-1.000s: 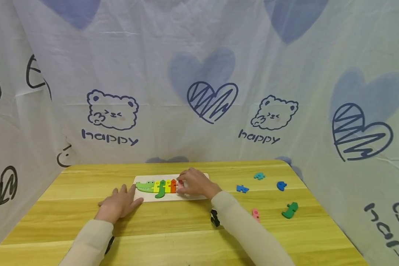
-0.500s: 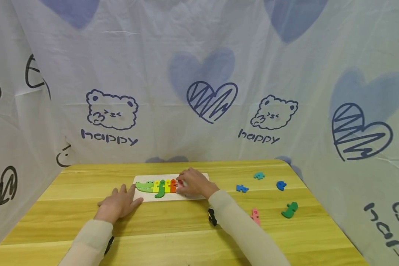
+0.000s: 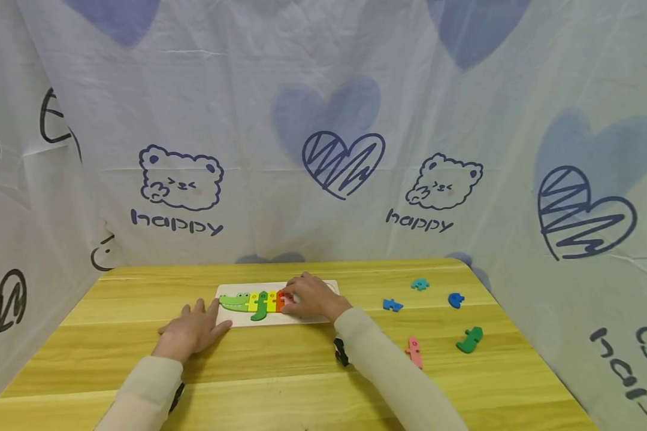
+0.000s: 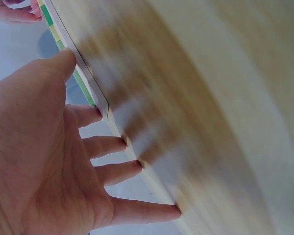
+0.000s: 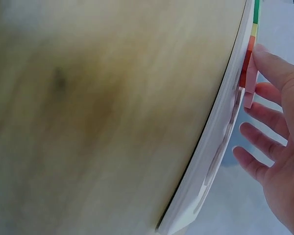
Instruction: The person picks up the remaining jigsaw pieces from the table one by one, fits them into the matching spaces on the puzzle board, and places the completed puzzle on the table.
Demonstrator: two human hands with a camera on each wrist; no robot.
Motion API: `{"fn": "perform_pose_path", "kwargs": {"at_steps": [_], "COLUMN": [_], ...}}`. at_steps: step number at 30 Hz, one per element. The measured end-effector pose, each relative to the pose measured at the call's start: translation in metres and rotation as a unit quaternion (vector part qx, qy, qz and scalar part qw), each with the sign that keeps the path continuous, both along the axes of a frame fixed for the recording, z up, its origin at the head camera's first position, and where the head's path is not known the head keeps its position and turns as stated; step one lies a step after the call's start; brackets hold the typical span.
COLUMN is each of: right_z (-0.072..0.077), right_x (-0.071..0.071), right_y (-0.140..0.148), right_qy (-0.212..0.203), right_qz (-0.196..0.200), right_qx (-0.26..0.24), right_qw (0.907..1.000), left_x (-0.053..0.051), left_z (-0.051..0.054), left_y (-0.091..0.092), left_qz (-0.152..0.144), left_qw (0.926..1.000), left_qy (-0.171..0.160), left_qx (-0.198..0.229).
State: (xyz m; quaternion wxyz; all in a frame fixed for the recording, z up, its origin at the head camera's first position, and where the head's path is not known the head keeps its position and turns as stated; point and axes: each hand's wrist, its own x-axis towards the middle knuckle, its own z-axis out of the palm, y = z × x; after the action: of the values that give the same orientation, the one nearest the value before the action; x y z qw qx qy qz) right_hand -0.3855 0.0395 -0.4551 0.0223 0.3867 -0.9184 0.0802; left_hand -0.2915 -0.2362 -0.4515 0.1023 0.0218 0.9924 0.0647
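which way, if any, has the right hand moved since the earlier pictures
Yes, slightly left: in the head view, the right hand has shifted along the puzzle board, toward the crocodile's head.

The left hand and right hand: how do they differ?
The left hand spreads its fingers by the crocodile head; the right hand reaches over the opposite half of the board. The left hand grips no piece; the right hand pinches a pink piece. Both emerge from cream sleeves.
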Motion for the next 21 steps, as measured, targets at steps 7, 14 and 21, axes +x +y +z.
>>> {"fn": "perform_pose_path", "kwargs": {"at_steps": [7, 14, 21], "right_z": [-0.0003, -0.0022, -0.0027], "right_x": [0.0003, 0.0002, 0.0003], "right_y": [0.0006, 0.0006, -0.0005], "right_qy": [0.002, -0.003, -0.005], "right_qz": [-0.001, -0.004, -0.011], "right_qx": [0.013, 0.022, 0.022], "right_qw": [0.9999, 0.9998, 0.9997], "left_x": [0.0006, 0.0007, 0.0004], "left_z": [0.0001, -0.0004, 0.0004], "left_y": [0.0000, -0.0006, -0.0005], "left_qz": [0.000, -0.001, 0.000], "left_qw": [1.0000, 1.0000, 1.0000], "left_qy": [-0.001, 0.001, 0.000], "left_qx": [0.002, 0.002, 0.003]}}
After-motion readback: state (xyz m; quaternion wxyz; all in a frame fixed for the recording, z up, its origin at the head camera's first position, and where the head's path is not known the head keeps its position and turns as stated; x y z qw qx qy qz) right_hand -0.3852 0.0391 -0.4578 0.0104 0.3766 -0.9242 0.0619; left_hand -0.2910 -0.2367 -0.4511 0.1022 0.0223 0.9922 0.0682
